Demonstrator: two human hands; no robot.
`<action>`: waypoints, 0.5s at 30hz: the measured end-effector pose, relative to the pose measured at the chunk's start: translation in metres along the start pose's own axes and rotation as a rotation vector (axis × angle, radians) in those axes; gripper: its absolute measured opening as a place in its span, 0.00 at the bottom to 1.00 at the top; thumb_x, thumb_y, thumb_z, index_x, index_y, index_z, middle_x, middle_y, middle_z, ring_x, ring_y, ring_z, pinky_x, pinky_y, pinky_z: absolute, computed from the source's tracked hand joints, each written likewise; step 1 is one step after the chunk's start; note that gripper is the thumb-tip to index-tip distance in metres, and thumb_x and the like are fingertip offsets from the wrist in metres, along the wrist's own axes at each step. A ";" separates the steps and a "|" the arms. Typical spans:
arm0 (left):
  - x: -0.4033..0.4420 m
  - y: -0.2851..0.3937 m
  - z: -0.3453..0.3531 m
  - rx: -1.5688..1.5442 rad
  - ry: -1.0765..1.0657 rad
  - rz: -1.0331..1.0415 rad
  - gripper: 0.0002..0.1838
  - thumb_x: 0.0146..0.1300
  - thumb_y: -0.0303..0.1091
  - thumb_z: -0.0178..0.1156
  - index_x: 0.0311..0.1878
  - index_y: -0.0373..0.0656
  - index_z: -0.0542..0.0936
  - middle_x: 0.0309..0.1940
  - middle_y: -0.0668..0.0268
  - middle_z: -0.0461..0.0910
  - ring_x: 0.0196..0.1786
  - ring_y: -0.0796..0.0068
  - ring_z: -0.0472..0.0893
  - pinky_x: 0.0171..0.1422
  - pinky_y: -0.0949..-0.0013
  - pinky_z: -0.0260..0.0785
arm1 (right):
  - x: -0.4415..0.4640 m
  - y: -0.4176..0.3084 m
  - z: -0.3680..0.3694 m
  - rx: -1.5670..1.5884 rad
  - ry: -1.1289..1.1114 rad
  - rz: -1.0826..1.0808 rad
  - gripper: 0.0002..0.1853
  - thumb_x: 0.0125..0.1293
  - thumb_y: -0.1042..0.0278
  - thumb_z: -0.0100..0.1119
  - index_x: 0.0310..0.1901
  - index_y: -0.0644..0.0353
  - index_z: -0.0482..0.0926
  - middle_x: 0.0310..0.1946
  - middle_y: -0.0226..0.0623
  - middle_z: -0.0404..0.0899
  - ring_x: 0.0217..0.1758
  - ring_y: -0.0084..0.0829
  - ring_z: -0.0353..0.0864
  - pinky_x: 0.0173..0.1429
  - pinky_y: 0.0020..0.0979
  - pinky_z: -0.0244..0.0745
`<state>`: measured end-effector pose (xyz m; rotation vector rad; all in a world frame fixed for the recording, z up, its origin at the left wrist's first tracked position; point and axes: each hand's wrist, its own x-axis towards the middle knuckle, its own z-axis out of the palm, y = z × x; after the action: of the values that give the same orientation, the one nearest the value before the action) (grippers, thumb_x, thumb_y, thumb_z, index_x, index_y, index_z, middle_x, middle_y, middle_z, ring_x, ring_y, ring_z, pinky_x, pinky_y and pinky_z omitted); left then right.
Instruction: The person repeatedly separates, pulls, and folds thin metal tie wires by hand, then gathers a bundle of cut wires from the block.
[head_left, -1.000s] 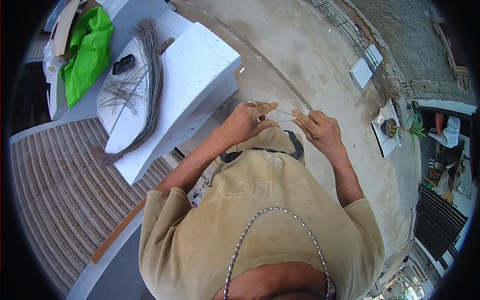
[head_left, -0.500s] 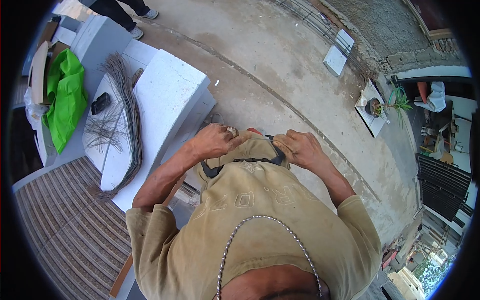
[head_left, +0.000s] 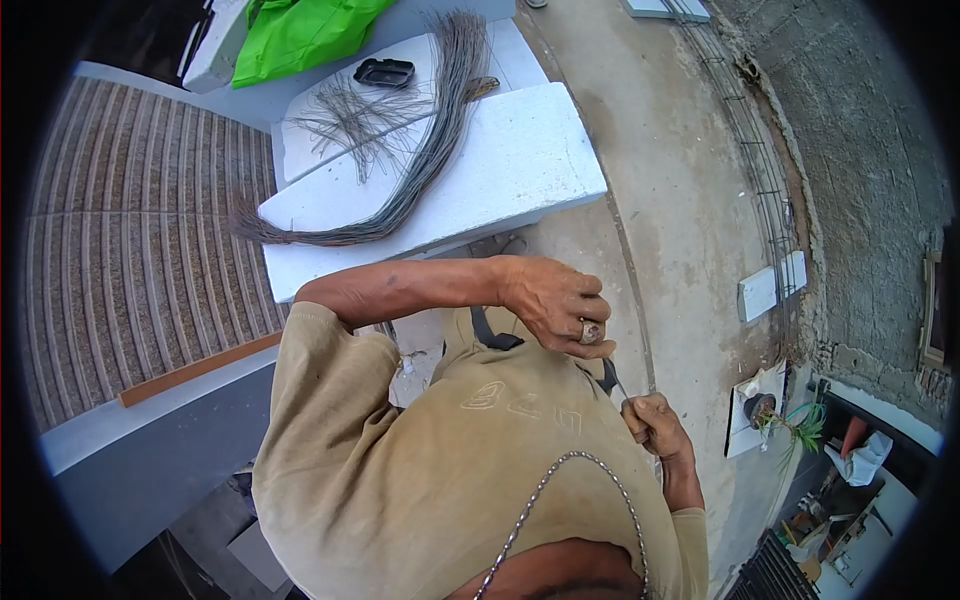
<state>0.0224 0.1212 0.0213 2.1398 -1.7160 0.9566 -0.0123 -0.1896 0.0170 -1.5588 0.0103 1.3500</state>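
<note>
Clenched in the right hand (head_left: 656, 424), a thin wire (head_left: 621, 387) runs forward to the left hand (head_left: 556, 305). That hand grips it too.

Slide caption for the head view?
Right hand holding a thin strand near the left hand; a wire bundle lies on a white block.

Outdoor building yard, judging by steel rebar cage (head_left: 742, 122), rough cement wall (head_left: 865, 150), concrete ground (head_left: 665, 165).
</note>
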 end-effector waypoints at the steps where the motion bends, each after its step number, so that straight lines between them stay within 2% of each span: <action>1: -0.001 0.003 -0.005 0.018 -0.001 0.009 0.16 0.52 0.39 0.59 0.42 0.41 0.78 0.21 0.78 0.60 0.29 0.80 0.67 0.31 0.74 0.61 | 0.001 0.005 -0.001 -0.073 -0.028 0.022 0.27 0.67 0.48 0.52 0.15 0.56 0.64 0.12 0.21 0.56 0.15 0.18 0.51 0.20 0.25 0.44; 4: -0.010 0.012 -0.021 0.063 -0.059 -0.043 0.15 0.53 0.36 0.58 0.44 0.43 0.78 0.22 0.77 0.60 0.31 0.80 0.68 0.31 0.75 0.62 | 0.005 -0.010 -0.001 -0.148 -0.057 -0.050 0.28 0.63 0.40 0.54 0.23 0.62 0.73 0.14 0.22 0.61 0.17 0.18 0.56 0.22 0.24 0.48; 5: -0.019 0.014 -0.023 0.090 -0.067 -0.096 0.15 0.53 0.36 0.57 0.44 0.43 0.78 0.22 0.77 0.61 0.31 0.80 0.68 0.31 0.76 0.63 | 0.017 -0.024 -0.001 -0.271 -0.065 -0.184 0.29 0.62 0.38 0.54 0.26 0.63 0.75 0.15 0.22 0.61 0.18 0.18 0.56 0.23 0.24 0.49; 6: -0.028 0.015 -0.026 0.118 -0.072 -0.149 0.15 0.53 0.35 0.57 0.45 0.44 0.77 0.22 0.77 0.61 0.32 0.80 0.68 0.32 0.76 0.63 | 0.026 -0.039 -0.002 -0.367 -0.022 -0.282 0.31 0.60 0.35 0.54 0.34 0.64 0.75 0.19 0.24 0.64 0.22 0.19 0.59 0.27 0.24 0.53; 8: -0.061 0.015 -0.049 0.176 -0.165 -0.415 0.17 0.54 0.35 0.58 0.48 0.46 0.77 0.24 0.77 0.64 0.33 0.80 0.69 0.31 0.77 0.65 | 0.045 -0.070 -0.006 -0.570 0.097 -0.468 0.40 0.56 0.29 0.54 0.49 0.66 0.74 0.27 0.29 0.69 0.29 0.21 0.65 0.35 0.24 0.61; 10: -0.089 0.016 -0.082 0.254 -0.106 -0.703 0.16 0.55 0.33 0.60 0.49 0.47 0.76 0.26 0.76 0.71 0.31 0.79 0.73 0.30 0.76 0.66 | 0.060 -0.079 -0.014 -0.435 0.271 -0.641 0.42 0.57 0.29 0.54 0.54 0.66 0.72 0.34 0.32 0.71 0.34 0.22 0.68 0.39 0.25 0.64; 11: -0.105 0.020 -0.093 0.367 -0.028 -0.831 0.14 0.54 0.29 0.62 0.46 0.45 0.78 0.24 0.73 0.73 0.28 0.77 0.75 0.30 0.75 0.68 | 0.067 -0.083 -0.018 -0.376 0.355 -0.730 0.43 0.57 0.30 0.54 0.57 0.66 0.71 0.37 0.33 0.72 0.36 0.23 0.69 0.41 0.25 0.66; 13: -0.137 0.027 -0.115 0.552 0.128 -1.108 0.12 0.53 0.21 0.65 0.41 0.41 0.80 0.21 0.67 0.79 0.22 0.75 0.78 0.29 0.72 0.71 | 0.088 -0.073 -0.032 -0.183 0.381 -0.770 0.36 0.62 0.36 0.53 0.55 0.67 0.72 0.34 0.32 0.72 0.34 0.21 0.69 0.37 0.23 0.65; 14: -0.148 0.031 -0.119 0.644 0.203 -1.322 0.08 0.56 0.22 0.63 0.41 0.39 0.81 0.22 0.65 0.81 0.22 0.74 0.80 0.27 0.74 0.71 | 0.097 -0.066 -0.036 -0.090 0.397 -0.784 0.33 0.65 0.40 0.52 0.54 0.67 0.73 0.33 0.31 0.72 0.32 0.20 0.69 0.35 0.22 0.64; 15: -0.166 0.035 -0.119 0.666 0.384 -1.459 0.07 0.60 0.23 0.60 0.42 0.37 0.81 0.21 0.64 0.81 0.22 0.78 0.80 0.25 0.77 0.69 | 0.108 -0.061 -0.035 -0.051 0.442 -0.745 0.29 0.68 0.45 0.51 0.53 0.68 0.74 0.30 0.29 0.72 0.30 0.19 0.68 0.33 0.22 0.63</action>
<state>-0.0667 0.3074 0.0018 2.4260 0.5497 1.2580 0.0888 -0.1225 -0.0272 -1.6410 -0.3034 0.4208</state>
